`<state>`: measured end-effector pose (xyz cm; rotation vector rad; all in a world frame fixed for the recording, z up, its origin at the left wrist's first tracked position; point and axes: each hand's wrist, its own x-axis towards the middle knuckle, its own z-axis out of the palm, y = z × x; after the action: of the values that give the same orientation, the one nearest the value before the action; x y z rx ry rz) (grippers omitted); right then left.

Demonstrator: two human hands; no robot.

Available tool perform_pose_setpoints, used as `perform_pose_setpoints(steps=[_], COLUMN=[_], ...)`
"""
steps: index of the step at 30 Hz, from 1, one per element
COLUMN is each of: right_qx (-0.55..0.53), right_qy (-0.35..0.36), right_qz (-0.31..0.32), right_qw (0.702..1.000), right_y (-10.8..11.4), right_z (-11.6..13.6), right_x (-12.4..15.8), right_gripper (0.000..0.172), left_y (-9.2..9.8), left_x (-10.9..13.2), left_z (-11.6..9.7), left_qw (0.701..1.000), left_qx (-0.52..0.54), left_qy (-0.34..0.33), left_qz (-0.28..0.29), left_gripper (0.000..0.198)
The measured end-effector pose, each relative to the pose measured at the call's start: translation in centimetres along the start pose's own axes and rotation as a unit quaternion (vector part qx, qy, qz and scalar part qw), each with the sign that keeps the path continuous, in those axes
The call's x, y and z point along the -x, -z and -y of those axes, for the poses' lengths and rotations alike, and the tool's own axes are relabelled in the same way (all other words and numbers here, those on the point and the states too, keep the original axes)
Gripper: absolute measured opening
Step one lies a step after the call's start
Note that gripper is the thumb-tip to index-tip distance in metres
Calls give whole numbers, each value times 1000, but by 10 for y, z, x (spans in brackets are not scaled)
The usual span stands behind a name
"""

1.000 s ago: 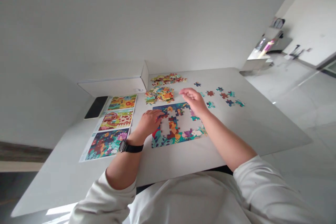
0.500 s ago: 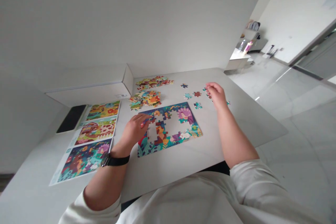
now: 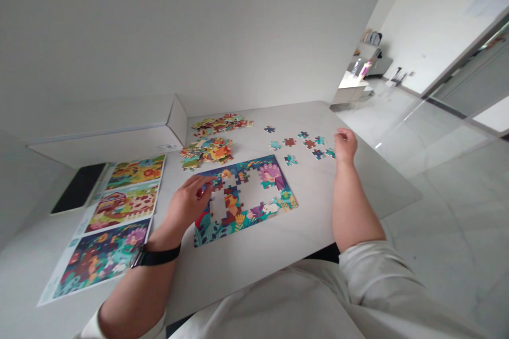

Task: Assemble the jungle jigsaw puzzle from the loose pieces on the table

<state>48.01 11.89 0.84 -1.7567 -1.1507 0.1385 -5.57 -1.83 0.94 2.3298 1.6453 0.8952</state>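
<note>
A partly filled jigsaw puzzle [image 3: 246, 217] lies on the white table, with gaps in its middle and left. My left hand [image 3: 186, 201] rests at the puzzle's left edge, its fingers stretched over the upper left corner. Over the right side of the table, my right hand [image 3: 345, 145] is closed with curled fingers; anything inside them is hidden. Just left of it are several loose pieces, among them a dark blue piece [image 3: 318, 154], a brown piece [image 3: 290, 142] and a teal piece [image 3: 291, 160].
Two heaps of pieces, a nearer heap [image 3: 210, 152] and a farther heap [image 3: 222, 123], lie behind the puzzle. At left are a sheet with three printed pictures [image 3: 119, 212], a black phone [image 3: 79, 188] and a white box [image 3: 107, 148] against the wall.
My right hand has moved right, off the loose pieces, uncovering several of them. My left hand stays at the puzzle's left edge. The whole view has shifted slightly.
</note>
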Motion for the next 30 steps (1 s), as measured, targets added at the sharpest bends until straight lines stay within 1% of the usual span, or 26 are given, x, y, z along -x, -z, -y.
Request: perform_pose_setpoints(steps=[2,4,5,7,9,10,12,13,15,17,19,26,30], right_qx=[0,-1,3,28,72,95,138,158,196,227,246,261,252], right_qy=[-31,-46,-45,-30,21,62,144,174,203,204,194,164,153], right_qz=[-27,-29,-17,30,96,127,174,194,226,247,255,265,263], right_qw=[999,999,999,999,993,985,964,952,932,920,915,914,919], right_y=[-2,-7,-10,-20,-33,-40,-54,-60,-69,-74,-75,-67,-64], right_z=[1,4,6,12,20,24,31,34,39,41,42,44,46], right_x=[1,3,6,15,27,34,46,52,60,63,64,63,66], right_gripper=[38,32,29,28,30,32,34,34,35,35,34,31,29], left_y=[0,0,0,-1,-1,-1,-1,-1,-1,-2,-2,-3,-3], left_x=[0,1,1,1,1,1,0,0,0,0,0,0,1], left_z=[-1,0,0,0,-1,-1,-2,-2,-2,-2,-2,-1,0], left_qw=[1000,1000,1000,1000,1000,1000,1000,1000,1000,1000,1000,1000,1000], left_qx=[-2,-5,-4,-2,-3,-4,-2,0,3,4,5,10,14], left_qy=[3,8,8,8,9,10,11,10,10,9,7,4,5], left_qz=[3,4,5,6,5,4,4,5,7,6,6,10,18], left_gripper=[39,39,39,39,39,39,39,40,40,40,40,40,40])
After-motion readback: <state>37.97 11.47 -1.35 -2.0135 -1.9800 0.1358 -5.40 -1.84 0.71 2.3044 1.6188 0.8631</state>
